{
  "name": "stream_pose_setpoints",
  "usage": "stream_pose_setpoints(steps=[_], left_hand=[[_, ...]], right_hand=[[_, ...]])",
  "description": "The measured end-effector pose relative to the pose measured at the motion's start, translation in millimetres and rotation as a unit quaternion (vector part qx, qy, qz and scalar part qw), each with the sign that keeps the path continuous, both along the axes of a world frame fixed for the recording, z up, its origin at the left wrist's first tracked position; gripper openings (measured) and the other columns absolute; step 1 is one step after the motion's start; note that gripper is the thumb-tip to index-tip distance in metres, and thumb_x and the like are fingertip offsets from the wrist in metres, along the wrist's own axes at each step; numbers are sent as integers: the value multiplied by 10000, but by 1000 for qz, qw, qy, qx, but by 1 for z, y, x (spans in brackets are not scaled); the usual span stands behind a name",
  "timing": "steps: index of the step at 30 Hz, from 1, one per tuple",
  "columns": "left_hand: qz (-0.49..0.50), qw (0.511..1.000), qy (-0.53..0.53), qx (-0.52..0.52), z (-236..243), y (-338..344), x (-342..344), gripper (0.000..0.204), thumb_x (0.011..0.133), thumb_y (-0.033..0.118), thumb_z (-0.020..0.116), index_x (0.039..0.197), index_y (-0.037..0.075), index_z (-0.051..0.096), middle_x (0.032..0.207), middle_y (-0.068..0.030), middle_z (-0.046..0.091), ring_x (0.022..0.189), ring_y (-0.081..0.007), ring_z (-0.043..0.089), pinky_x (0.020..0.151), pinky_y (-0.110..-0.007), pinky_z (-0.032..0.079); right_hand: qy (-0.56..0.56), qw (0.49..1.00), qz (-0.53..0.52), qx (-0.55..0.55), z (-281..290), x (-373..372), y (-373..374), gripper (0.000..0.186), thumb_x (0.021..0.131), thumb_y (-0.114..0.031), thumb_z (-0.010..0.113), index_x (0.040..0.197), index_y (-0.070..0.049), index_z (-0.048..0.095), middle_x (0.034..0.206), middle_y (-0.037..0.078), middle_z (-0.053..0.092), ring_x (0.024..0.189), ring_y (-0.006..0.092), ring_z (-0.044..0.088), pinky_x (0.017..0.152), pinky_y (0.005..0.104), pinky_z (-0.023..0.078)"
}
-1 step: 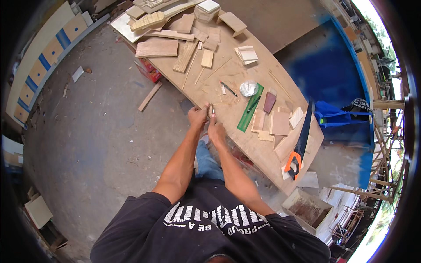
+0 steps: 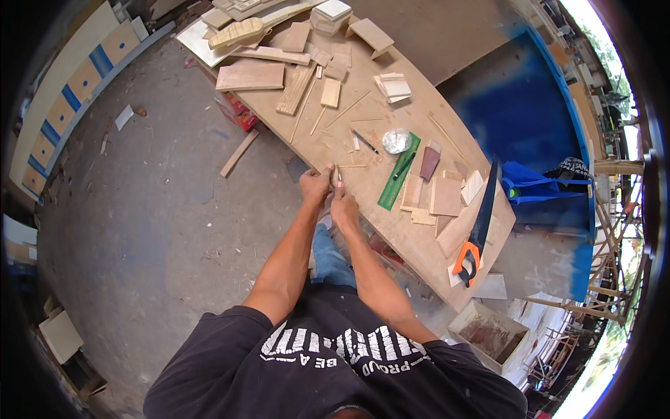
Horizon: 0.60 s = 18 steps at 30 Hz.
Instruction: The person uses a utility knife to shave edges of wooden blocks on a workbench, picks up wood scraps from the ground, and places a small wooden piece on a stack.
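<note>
At the front edge of the worktable, my left hand pinches a thin wooden stick that extends rightward. Just right of it, my right hand is closed on a small slim tool, perhaps a blade; its details are too small to tell. A dark pencil, a round foil-like silver object and a green ruler with a dark pen-like object on it lie nearby, beside a dark red piece.
Wood offcuts crowd the far end; more blocks and an orange-handled saw lie at right. Beyond stands a blue-painted board with blue cloth. A loose stick lies on the floor; a box stands lower right.
</note>
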State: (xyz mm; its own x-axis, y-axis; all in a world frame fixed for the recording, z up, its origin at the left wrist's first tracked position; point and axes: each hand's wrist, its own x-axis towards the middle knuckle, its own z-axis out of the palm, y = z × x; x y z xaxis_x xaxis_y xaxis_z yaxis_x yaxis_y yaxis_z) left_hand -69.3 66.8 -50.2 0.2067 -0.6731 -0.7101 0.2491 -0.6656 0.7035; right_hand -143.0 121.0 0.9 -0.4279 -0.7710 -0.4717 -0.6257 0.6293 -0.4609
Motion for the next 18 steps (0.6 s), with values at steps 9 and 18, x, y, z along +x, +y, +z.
stream_pose_setpoints(steps=[9,18], left_hand=[[9,998,-54,-19,-2,-4,0,337,830,268,828,813,-14,644,745,-70,619,616,-156,552,472,-354,428],[-7,997,-50,-55,-20,-7,-1,365,834,265,824,728,3,592,715,-62,596,589,-159,554,507,-359,525]], right_hand=[[13,1000,-12,-8,3,13,-13,782,1038,-525,289,971,142,691,1009,414,640,1040,538,627,965,556,471],[9,999,2,-33,1,16,5,704,1045,-478,299,1004,79,728,997,372,660,1030,514,637,946,553,482]])
